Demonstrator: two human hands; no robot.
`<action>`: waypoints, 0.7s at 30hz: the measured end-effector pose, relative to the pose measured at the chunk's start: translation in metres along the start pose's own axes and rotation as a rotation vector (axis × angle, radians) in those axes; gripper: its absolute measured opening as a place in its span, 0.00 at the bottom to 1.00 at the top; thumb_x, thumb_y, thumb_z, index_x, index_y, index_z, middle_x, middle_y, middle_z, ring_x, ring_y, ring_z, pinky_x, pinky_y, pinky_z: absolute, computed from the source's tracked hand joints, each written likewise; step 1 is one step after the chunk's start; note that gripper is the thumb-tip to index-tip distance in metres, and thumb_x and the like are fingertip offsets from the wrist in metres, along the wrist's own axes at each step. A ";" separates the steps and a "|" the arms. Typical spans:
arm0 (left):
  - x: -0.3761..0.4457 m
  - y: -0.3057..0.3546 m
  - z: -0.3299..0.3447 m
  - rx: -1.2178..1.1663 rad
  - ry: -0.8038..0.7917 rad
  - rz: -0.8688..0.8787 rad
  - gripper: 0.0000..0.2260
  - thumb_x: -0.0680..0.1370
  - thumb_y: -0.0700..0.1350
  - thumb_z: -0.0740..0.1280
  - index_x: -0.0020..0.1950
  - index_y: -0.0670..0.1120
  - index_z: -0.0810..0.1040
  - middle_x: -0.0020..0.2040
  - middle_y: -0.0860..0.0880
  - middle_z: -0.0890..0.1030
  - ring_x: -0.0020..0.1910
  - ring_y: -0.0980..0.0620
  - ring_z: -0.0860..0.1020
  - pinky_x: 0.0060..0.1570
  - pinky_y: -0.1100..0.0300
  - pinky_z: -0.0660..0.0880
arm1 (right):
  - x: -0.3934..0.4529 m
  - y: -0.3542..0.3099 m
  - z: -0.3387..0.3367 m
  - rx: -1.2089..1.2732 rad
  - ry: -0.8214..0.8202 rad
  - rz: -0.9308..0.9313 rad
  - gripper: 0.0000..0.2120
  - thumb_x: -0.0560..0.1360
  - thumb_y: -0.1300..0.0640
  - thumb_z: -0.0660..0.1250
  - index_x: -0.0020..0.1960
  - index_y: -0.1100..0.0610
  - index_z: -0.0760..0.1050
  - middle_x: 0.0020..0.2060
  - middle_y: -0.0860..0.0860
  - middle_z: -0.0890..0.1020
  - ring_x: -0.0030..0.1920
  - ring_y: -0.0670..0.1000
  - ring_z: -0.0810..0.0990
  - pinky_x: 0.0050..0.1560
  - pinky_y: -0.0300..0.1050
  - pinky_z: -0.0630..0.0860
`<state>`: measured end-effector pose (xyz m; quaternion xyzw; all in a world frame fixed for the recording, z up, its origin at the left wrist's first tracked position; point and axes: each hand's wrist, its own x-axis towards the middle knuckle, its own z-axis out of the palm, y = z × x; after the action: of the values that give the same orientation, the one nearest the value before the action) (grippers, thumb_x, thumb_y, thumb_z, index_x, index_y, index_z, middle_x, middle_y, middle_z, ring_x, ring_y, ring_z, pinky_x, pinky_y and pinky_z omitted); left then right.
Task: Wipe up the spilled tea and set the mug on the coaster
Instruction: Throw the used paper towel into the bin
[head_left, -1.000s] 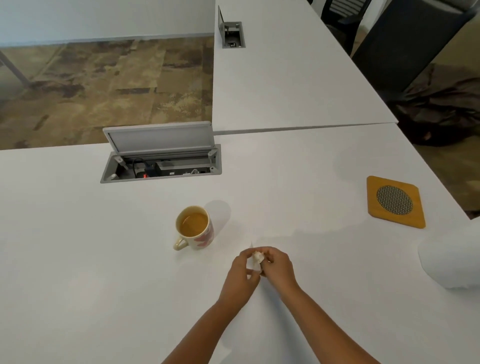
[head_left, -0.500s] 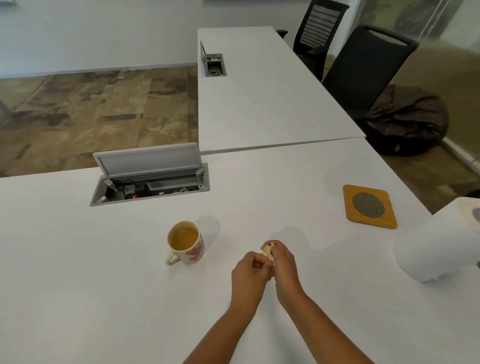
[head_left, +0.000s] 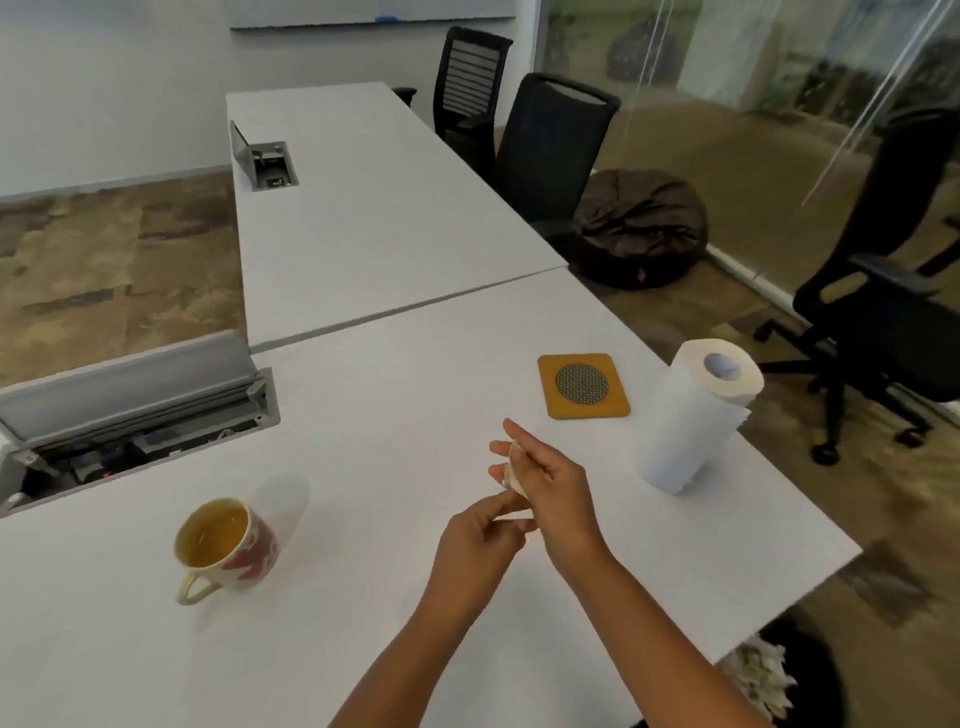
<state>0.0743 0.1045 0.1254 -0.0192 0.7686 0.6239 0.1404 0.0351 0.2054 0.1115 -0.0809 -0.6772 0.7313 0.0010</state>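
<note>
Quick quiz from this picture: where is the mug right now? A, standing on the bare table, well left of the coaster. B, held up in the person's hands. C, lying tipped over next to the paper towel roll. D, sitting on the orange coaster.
A: the mug stands upright on the white table, with tea inside, while the coaster lies bare far to its right.

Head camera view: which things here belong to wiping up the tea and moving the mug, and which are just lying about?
Part of the job:
mug of tea
orange coaster
paper towel roll
crumpled tissue, held between the left hand and right hand

Just lying about:
open cable box
office chairs
dark beanbag
bin of used paper
</note>
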 end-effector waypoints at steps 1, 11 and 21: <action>0.000 0.003 0.008 0.094 -0.021 0.037 0.13 0.77 0.37 0.62 0.55 0.52 0.79 0.52 0.56 0.81 0.49 0.60 0.81 0.52 0.69 0.75 | 0.001 -0.004 -0.013 -0.021 0.048 -0.029 0.15 0.79 0.60 0.60 0.55 0.42 0.77 0.43 0.41 0.84 0.43 0.44 0.84 0.39 0.33 0.78; 0.004 0.043 0.090 0.146 0.001 0.216 0.07 0.77 0.40 0.62 0.45 0.52 0.73 0.50 0.51 0.80 0.44 0.59 0.80 0.40 0.76 0.73 | -0.019 -0.024 -0.094 -0.152 0.479 -0.212 0.22 0.77 0.50 0.61 0.24 0.50 0.70 0.19 0.43 0.75 0.28 0.40 0.78 0.34 0.23 0.71; -0.028 0.060 0.180 -0.027 -0.347 0.391 0.17 0.81 0.41 0.54 0.58 0.64 0.69 0.56 0.69 0.75 0.58 0.66 0.75 0.56 0.72 0.72 | -0.061 -0.036 -0.187 -0.148 0.768 -0.330 0.23 0.78 0.46 0.54 0.25 0.46 0.67 0.21 0.43 0.73 0.25 0.40 0.72 0.29 0.29 0.69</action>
<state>0.1230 0.2871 0.1567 0.2351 0.7137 0.6433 0.1467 0.1138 0.3867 0.1415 -0.2379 -0.6821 0.5877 0.3643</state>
